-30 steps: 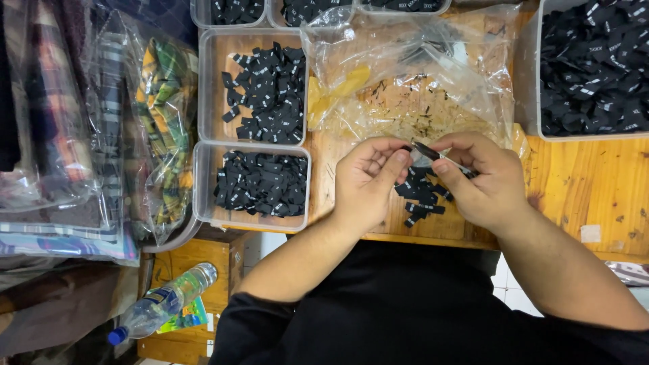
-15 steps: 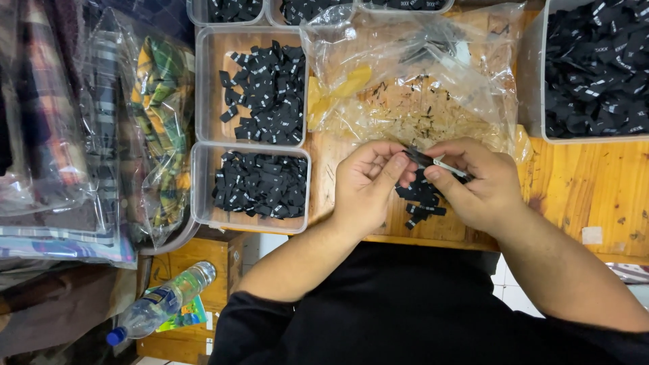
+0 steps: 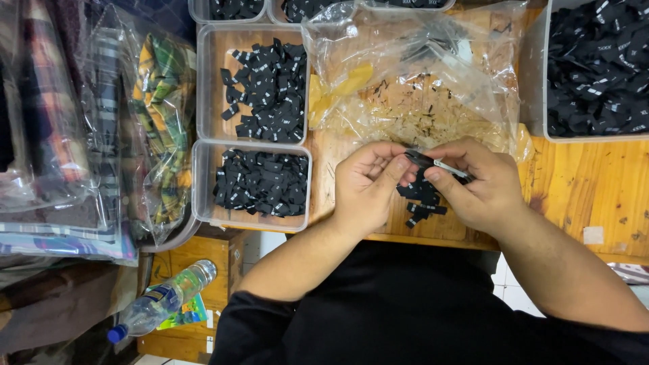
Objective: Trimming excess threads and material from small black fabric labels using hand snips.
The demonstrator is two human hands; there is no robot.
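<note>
Wooden table [image 3: 581, 182], orange-stained, scuffed grain, carries everything w/in arm's reach. Far right, a big clear plastic bin [image 3: 537, 81] heaped w/ black woven labels, likely bulk stock. Centre, a crinkly clear plastic bag [image 3: 419, 74] lies slack and open, yellow scrap and thread bits inside. Left, two shallow clear trays: upper tray [image 3: 209, 88] holds labels loosely scattered, lower tray [image 3: 203, 182] packed fuller, so sorting by batch looks likely. Off the table's left edge, bagged plaid fabric [image 3: 159, 101], and lower down a water bottle [image 3: 162, 301] on its side. Now the hands: left hand [image 3: 365, 186] and right hand [image 3: 483, 182] meet fingertip to fingertip, both pinching one small black label [image 3: 422, 159] held flat above a little pile of labels [image 3: 422, 199] on the table, just under the fingers. Right hand also appears to hold a thin metal tool [image 3: 451, 167], prob. tweezers or snips; can't tell which.
</note>
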